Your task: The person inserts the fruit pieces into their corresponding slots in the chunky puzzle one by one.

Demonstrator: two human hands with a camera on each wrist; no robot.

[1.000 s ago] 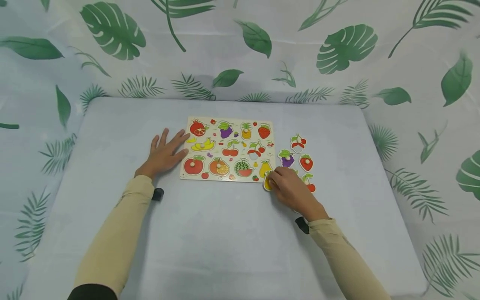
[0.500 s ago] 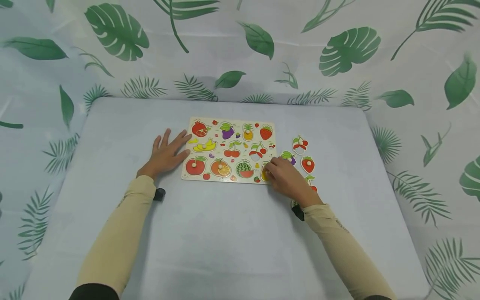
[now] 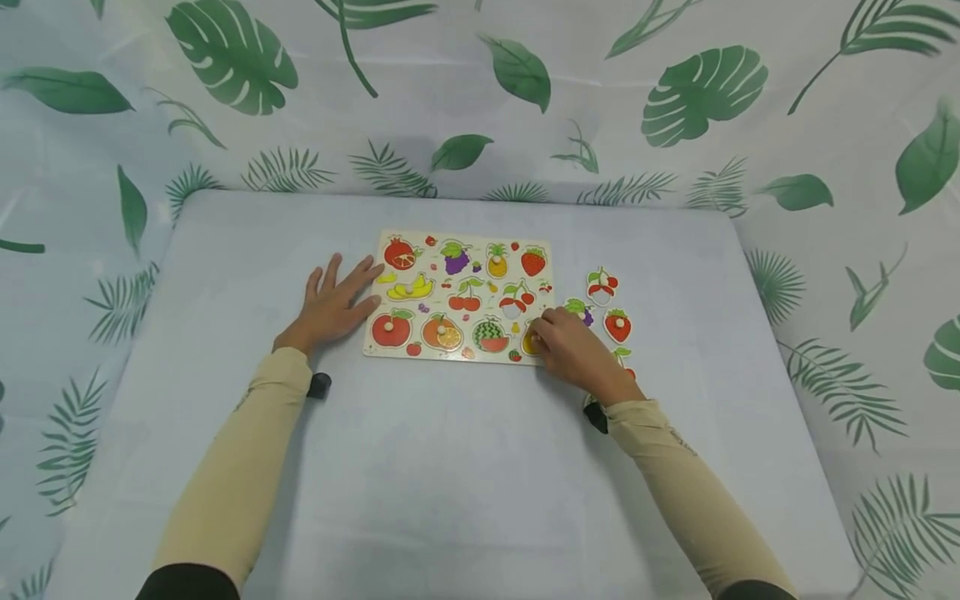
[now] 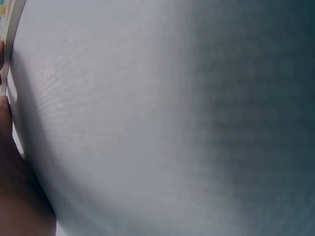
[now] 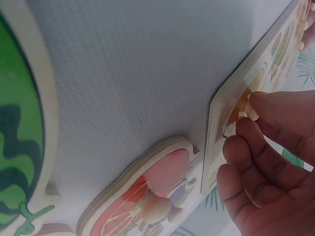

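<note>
A wooden fruit puzzle board point(image 3: 502, 357) lies flat on the table. At its left edge rests my left hand point(image 3: 326, 308), fingers spread and fingertips on the board. My right hand point(image 3: 573, 350) is over the board's lower right corner, where a pear is pictured. Its thumb and forefinger pinch the small knob of a yellow pear piece point(image 5: 239, 109), seen in the right wrist view. The piece lies at the pear recess; my fingers partly hide it, so whether it sits fully down I cannot tell. Apple point(image 3: 391, 329) and orange point(image 3: 441, 332) pieces with knobs are in the board.
Right of the board lie loose pieces: a red-and-white fruit point(image 3: 602, 287), grapes point(image 3: 577, 310), a strawberry point(image 3: 618, 326) and cherries point(image 3: 626, 363), partly covered by my hand. A pomegranate piece point(image 5: 160, 172) and a watermelon piece point(image 5: 17, 132) show in the right wrist view.
My right hand has carried the pear piece from just off the board's lower right corner up and left onto the pear recess. My left hand has stayed in place.
</note>
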